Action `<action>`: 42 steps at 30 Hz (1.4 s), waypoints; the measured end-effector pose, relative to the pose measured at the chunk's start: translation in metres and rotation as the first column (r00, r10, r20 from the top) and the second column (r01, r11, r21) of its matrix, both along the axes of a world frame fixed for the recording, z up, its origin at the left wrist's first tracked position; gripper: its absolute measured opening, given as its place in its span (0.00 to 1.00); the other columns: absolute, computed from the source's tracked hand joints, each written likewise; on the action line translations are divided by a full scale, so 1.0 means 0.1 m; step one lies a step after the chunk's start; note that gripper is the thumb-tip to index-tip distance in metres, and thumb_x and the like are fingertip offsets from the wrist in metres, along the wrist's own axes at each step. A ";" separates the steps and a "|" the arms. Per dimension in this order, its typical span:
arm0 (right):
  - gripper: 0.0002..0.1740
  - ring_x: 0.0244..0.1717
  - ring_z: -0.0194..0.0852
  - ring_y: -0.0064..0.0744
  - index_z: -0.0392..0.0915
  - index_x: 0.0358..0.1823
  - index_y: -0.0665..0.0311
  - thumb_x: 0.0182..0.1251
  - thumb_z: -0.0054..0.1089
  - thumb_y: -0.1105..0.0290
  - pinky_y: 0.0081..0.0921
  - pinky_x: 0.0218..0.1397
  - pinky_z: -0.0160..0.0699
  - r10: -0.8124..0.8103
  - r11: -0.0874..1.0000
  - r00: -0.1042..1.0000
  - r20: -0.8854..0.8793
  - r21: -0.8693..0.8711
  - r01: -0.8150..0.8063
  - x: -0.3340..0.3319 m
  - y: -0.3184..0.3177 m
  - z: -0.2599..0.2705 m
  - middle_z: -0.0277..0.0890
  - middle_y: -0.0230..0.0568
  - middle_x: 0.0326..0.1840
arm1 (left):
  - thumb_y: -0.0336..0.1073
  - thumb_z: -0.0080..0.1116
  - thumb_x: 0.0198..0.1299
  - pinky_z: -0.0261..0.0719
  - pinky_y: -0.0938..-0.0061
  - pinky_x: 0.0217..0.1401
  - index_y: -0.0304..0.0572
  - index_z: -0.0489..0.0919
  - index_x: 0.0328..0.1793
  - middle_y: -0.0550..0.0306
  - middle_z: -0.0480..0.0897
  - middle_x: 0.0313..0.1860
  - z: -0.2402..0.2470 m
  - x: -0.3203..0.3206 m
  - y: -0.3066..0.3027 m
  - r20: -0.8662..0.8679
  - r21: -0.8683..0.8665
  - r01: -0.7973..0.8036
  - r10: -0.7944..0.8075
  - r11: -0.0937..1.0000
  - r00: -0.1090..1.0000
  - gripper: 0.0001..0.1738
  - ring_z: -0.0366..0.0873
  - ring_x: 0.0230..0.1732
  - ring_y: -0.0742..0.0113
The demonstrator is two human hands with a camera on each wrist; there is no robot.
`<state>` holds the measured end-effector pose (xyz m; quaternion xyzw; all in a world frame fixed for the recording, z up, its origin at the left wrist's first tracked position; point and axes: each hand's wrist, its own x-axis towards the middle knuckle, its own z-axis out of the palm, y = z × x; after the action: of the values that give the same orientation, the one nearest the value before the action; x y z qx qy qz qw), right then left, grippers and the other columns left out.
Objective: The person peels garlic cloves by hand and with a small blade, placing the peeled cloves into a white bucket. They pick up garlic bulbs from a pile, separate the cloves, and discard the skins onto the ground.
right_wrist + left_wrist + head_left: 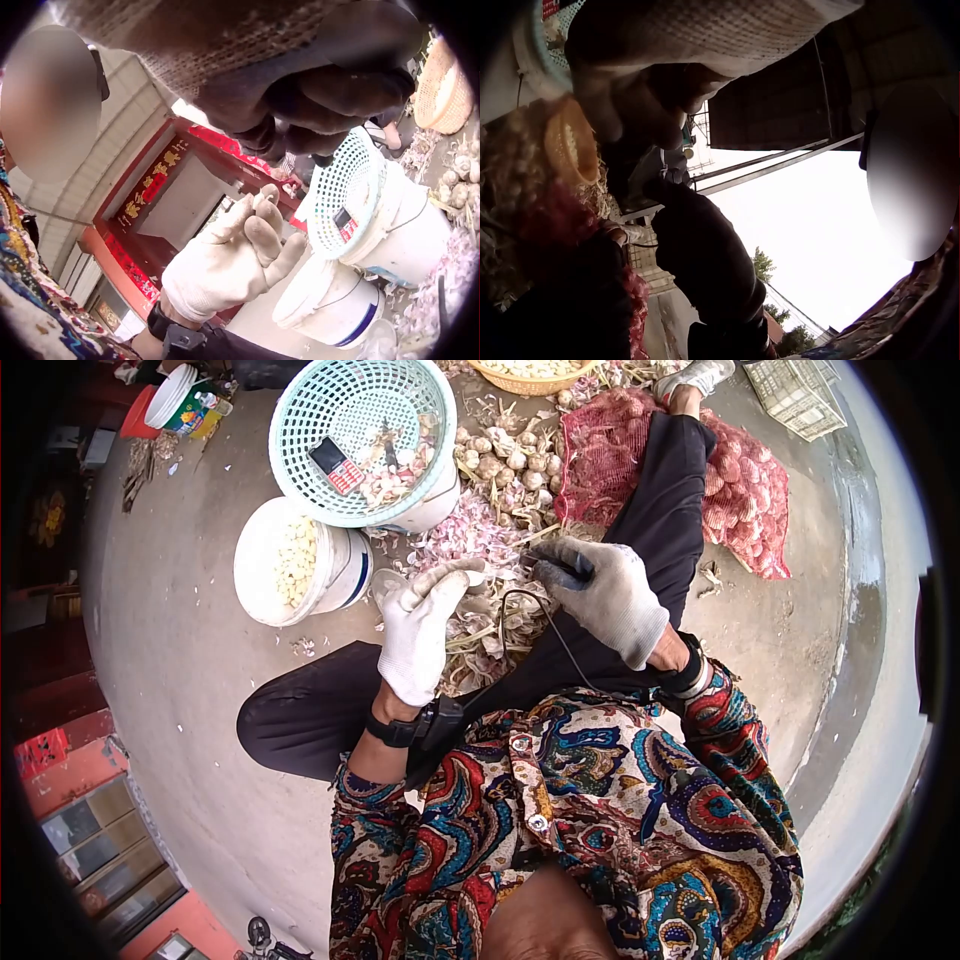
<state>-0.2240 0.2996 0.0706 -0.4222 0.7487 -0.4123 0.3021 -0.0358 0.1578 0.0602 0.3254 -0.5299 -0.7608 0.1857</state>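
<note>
Plainly, left hand (418, 632) and right hand (606, 600) curl their fingers; round what, I cannot tell.

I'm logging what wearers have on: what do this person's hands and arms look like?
The left hand wears a white knit glove, the right hand a grey knit glove with darker fingertips. A black strap circles the left wrist, another the right; a thin black cable loops near the hands. The sleeves are multicoloured paisley.
</note>
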 end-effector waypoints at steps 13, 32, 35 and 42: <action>0.10 0.31 0.54 0.09 0.80 0.44 0.67 0.73 0.69 0.68 0.16 0.32 0.61 0.021 0.999 0.973 0.231 -0.034 -0.013 0.16 -0.09 -0.15 0.64 0.17 0.26 | 0.27 0.58 0.73 0.86 0.79 0.44 0.29 0.85 0.56 0.55 0.89 0.45 0.05 -0.11 0.14 0.058 -0.033 0.013 -0.011 0.999 0.998 0.12 0.87 0.41 0.73; 0.10 0.31 0.53 0.09 0.76 0.35 0.66 0.74 0.67 0.70 0.16 0.31 0.59 0.009 0.997 0.914 0.406 -0.075 0.024 0.28 -0.15 -0.01 0.63 0.16 0.27 | 0.33 0.62 0.73 0.80 0.77 0.57 0.27 0.81 0.65 0.53 0.86 0.53 0.06 -0.08 0.16 -0.008 -0.047 0.063 -0.063 0.997 0.998 0.19 0.82 0.50 0.73; 0.11 0.30 0.53 0.09 0.75 0.34 0.65 0.74 0.66 0.70 0.16 0.31 0.59 -0.004 0.994 0.878 0.478 -0.092 0.054 0.27 -0.19 -0.07 0.63 0.15 0.27 | 0.31 0.59 0.74 0.85 0.80 0.51 0.27 0.83 0.63 0.53 0.88 0.50 0.01 -0.03 0.10 -0.072 0.139 0.062 -0.052 0.988 0.996 0.17 0.86 0.46 0.72; 0.09 0.29 0.57 0.10 0.79 0.36 0.70 0.72 0.66 0.70 0.18 0.32 0.60 -0.286 0.926 0.757 0.587 -0.034 0.377 0.10 -0.28 -0.10 0.68 0.18 0.27 | 0.33 0.54 0.77 0.88 0.74 0.54 0.31 0.78 0.67 0.48 0.87 0.53 -0.09 0.05 0.03 -0.220 0.503 0.061 0.059 0.862 0.974 0.18 0.89 0.45 0.63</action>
<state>-0.2144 0.2720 0.0608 -0.1607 0.6528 -0.6217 0.4019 -0.0306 0.1604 0.0515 0.2730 -0.2866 -0.9055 0.1529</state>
